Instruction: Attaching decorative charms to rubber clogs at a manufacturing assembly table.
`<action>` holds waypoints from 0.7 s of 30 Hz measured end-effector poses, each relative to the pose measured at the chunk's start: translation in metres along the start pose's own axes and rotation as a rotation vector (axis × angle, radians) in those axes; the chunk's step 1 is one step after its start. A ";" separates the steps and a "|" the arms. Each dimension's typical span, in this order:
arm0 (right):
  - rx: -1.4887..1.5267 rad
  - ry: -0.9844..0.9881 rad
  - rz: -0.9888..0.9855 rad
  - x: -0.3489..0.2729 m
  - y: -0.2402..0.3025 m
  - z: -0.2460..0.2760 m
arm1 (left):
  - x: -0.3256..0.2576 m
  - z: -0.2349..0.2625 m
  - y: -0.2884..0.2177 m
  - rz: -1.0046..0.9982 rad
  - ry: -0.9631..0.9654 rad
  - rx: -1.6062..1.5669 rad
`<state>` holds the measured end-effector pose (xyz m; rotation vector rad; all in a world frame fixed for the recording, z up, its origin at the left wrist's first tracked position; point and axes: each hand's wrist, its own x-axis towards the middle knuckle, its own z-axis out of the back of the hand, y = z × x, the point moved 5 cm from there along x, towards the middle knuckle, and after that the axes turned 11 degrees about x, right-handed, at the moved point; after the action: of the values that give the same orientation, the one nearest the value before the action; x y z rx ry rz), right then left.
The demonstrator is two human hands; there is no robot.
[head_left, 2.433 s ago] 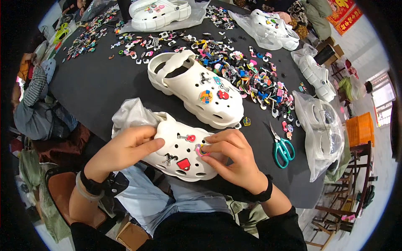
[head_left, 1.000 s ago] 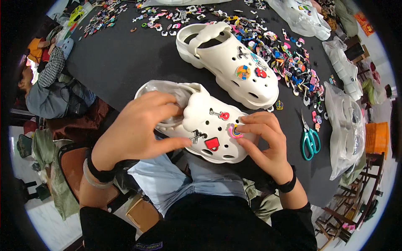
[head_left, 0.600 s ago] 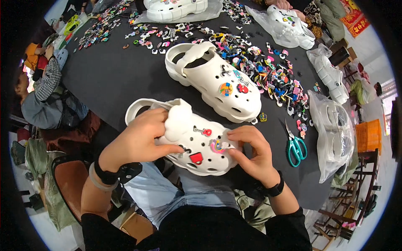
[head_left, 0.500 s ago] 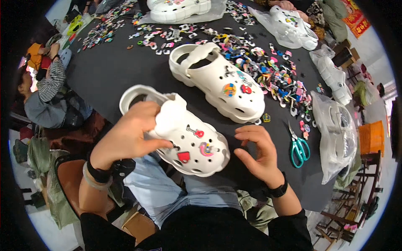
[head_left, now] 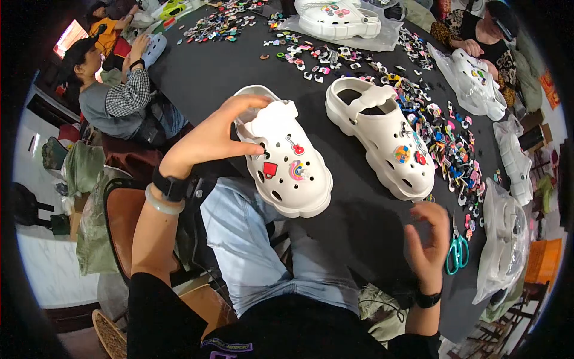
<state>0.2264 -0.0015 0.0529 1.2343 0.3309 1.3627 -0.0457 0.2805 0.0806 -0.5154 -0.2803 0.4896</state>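
Note:
My left hand (head_left: pixel 218 134) is on the near white clog (head_left: pixel 311 194), its fingers over the strap and heel opening and its thumb against the upper's side. A red guitar charm (head_left: pixel 296 146), a red bag-shaped charm (head_left: pixel 270 170) and a rainbow charm (head_left: pixel 297 170) sit in that clog's holes; something dark shows by my thumb tip. To its right the other white clog (head_left: pixel 382 140) stands on the dark table with several charms, among them a round orange-and-blue one (head_left: pixel 402 154). My right hand (head_left: pixel 429 245) is open with curved fingers, holding nothing, below that second clog.
Teal-handled scissors (head_left: pixel 458 254) lie right of my right hand. Loose charms (head_left: pixel 439 128) spread behind the clogs. Bagged white clogs (head_left: pixel 502 239) line the right edge; another clog (head_left: pixel 338 23) stands at the back. Co-workers (head_left: pixel 113 102) sit at the far left and far right.
My right hand has moved away from the near clog, toward the scissors. The near clog now points more toward me, with my left hand still on it. The whole view has shifted.

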 end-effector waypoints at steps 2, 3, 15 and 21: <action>-0.304 -0.128 0.002 -0.002 0.010 0.032 | -0.009 0.009 -0.013 -0.032 -0.105 0.033; -0.289 -0.304 -0.104 -0.016 0.002 0.056 | -0.013 0.009 -0.016 -0.010 -0.238 -0.055; -0.746 0.008 -0.496 -0.090 -0.020 0.102 | -0.040 -0.065 -0.087 -0.113 -0.219 0.489; -0.636 -0.089 -0.657 -0.093 -0.022 0.106 | -0.045 -0.067 -0.092 -0.072 -0.239 0.555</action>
<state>0.2969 -0.1240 0.0355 0.5687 0.1887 0.7439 -0.0240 0.1605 0.0675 0.0950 -0.3729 0.5337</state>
